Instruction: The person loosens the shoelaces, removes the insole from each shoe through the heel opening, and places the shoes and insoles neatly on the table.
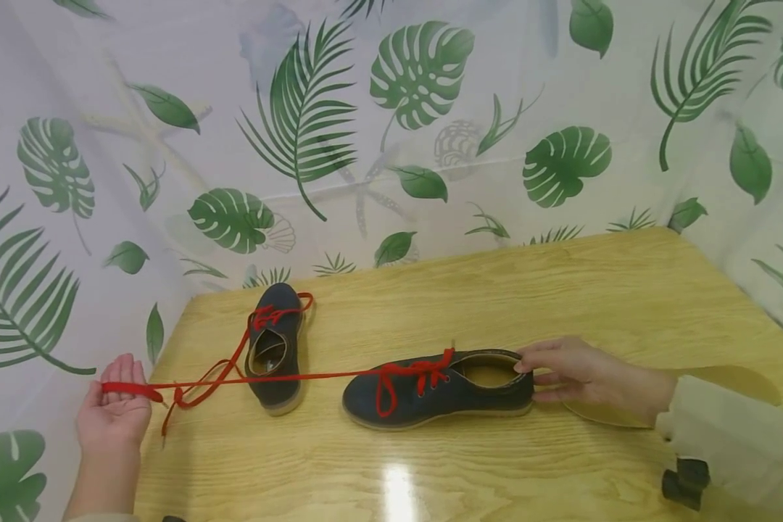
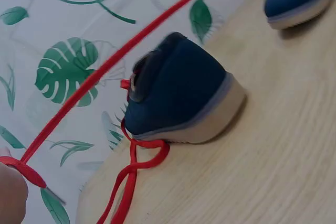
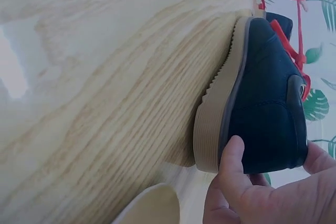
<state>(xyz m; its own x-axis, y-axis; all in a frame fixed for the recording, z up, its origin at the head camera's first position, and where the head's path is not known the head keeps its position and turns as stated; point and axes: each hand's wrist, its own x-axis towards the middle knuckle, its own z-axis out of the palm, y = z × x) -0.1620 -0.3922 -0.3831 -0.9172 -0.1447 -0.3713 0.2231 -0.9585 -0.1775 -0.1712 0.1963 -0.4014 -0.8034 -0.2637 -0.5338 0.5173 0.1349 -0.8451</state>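
A dark blue shoe (image 1: 391, 399) lies on the table with its toe to the left. My right hand (image 1: 583, 373) grips its heel, which the right wrist view shows close up, fingers on both sides of the heel (image 3: 268, 129). From its eyelets a red shoelace (image 1: 329, 375) runs taut to the left. My left hand (image 1: 114, 413), palm up beyond the table's left side, holds that lace's end between thumb and fingers. The lace passes over a second dark blue shoe (image 1: 280, 395), whose toe points to the back. Loose red laces (image 1: 202, 391) trail from this second shoe.
A tan insole (image 1: 737, 380) lies partly hidden under my right forearm. A small black object (image 1: 686, 482) shows beside the right sleeve. The wooden table (image 1: 496, 464) meets a leaf-printed cloth (image 1: 483, 181) at its back and sides.
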